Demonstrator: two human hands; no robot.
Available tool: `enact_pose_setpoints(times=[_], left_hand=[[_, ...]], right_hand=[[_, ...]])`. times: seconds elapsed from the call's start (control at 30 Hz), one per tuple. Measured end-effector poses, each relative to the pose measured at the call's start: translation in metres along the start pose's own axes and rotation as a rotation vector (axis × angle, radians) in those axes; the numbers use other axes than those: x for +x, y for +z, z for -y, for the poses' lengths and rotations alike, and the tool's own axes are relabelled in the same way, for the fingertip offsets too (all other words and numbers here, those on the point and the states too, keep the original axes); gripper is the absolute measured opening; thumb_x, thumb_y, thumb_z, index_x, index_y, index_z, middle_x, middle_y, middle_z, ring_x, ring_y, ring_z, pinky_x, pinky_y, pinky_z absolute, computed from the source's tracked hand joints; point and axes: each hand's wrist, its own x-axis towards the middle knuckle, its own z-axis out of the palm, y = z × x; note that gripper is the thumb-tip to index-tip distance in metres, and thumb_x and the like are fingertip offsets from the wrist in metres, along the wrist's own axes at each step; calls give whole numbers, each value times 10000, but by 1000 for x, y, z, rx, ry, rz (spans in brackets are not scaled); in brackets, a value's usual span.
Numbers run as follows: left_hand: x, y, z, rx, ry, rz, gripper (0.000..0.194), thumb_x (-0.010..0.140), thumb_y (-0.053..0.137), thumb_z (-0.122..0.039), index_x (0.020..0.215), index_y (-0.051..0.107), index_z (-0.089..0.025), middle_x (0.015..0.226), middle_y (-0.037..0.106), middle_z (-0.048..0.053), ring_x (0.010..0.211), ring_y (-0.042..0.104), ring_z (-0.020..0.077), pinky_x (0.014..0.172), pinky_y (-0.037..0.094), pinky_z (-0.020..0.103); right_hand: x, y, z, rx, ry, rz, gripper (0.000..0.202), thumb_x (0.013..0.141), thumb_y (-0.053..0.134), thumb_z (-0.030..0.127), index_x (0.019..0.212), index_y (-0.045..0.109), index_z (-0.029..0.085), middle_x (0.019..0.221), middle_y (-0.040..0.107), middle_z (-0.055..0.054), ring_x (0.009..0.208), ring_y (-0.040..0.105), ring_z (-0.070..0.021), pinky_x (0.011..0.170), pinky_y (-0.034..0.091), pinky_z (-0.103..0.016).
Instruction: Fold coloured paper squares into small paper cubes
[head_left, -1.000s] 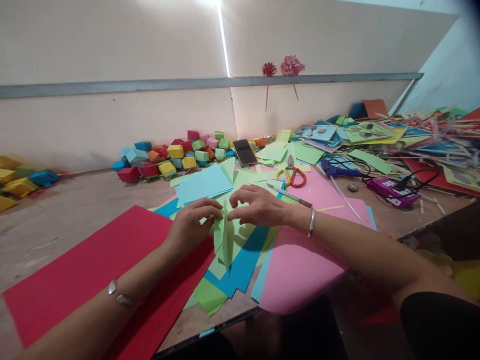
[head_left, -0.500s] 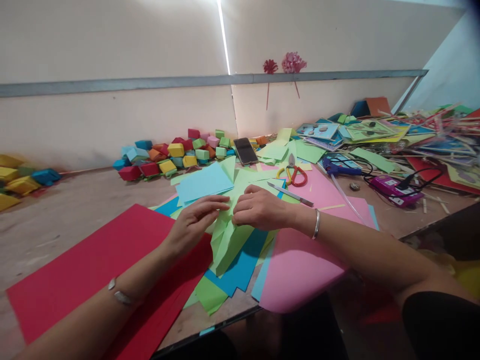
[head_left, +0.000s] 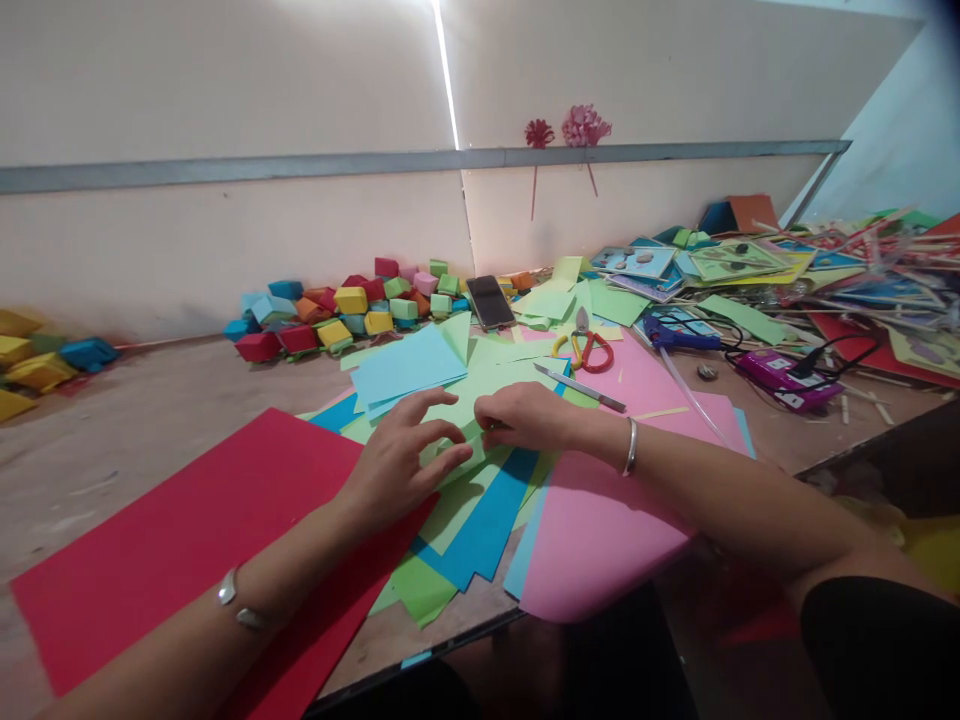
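Note:
Over the pile of coloured sheets, my right hand [head_left: 525, 416] is closed, thumb and fingers pinching a folded light green paper [head_left: 463, 458]. Most of that folded piece is hidden behind my fingers. My left hand [head_left: 409, 455] is just to its left, fingers spread and curved, with the thumb close to the folded edge; whether it touches cannot be told. Beneath both hands lie light green sheets and a blue sheet [head_left: 491, 515]. A craft knife [head_left: 581, 388] rests right behind my right hand, near scissors [head_left: 583, 350] with red and yellow handles.
Red sheets [head_left: 195, 540] lie to the left, pink sheets [head_left: 607, 540] to the right. Light blue papers [head_left: 409, 365], a phone [head_left: 490, 302] and small paper boxes [head_left: 352, 300] are behind. A blue glue gun [head_left: 682, 335] and purple power strip [head_left: 787, 380] sit at right.
The folded green paper has swung up and shrunk from view between my hands. My left fingers have spread apart and moved slightly down; my right hand has shifted slightly and turned.

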Motion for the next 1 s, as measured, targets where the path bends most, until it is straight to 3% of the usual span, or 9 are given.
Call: enact_pose_setpoints(times=[0.13,0.3,0.5,0.6,0.7,0.83,1.0], left_hand=[[-3,6,4,116,9,60,204,898,585,-342,794,699,-208,1275,615,124,1223,549,341,958,489,522],[-4,12,9,51,-77,93,129,859,635,-300,924,707,-215,1213,622,118,1132,593,306,919,520,486],[-5,11,9,119,159,53,259,915,547,-219,893,789,-311,1331,557,88,1292,479,342,1006,460,543],[-5,10,10,156,210,48,281,937,535,-237,909,801,-325,1304,577,95,1278,486,344,990,468,545],[-3,6,8,209,251,52,266,932,556,-249,924,802,-350,1255,614,85,1253,498,339,979,466,554],[-1,-7,-5,333,355,51,309,893,561,-178,865,791,-382,1026,690,26,1103,566,277,1101,298,659],[-1,-20,-22,364,421,86,321,901,509,-165,759,749,-325,1124,714,-27,1223,544,248,1228,50,618]], right_hand=[[-2,-3,-2,72,9,26,70,919,605,245,911,641,186,881,663,-20,786,529,-139,609,238,-247],[0,1,-4,57,-18,28,83,900,645,236,918,683,165,944,633,-55,869,536,-160,638,278,-243],[1,2,-4,-43,-52,-8,118,882,676,258,932,693,153,954,626,-74,881,527,-180,646,298,-263],[-2,-4,-1,-190,-190,-20,139,927,594,218,866,709,170,974,633,-81,888,503,-188,677,293,-294],[-9,-16,9,-332,-286,50,232,940,538,147,789,712,166,950,650,-85,909,497,-198,680,270,-318],[-24,-33,27,-385,-142,262,230,937,509,76,904,725,149,892,680,-75,746,510,-146,616,250,-302],[-37,-39,43,-367,-74,322,284,946,469,42,852,724,125,819,689,-97,656,502,-133,571,253,-292]])
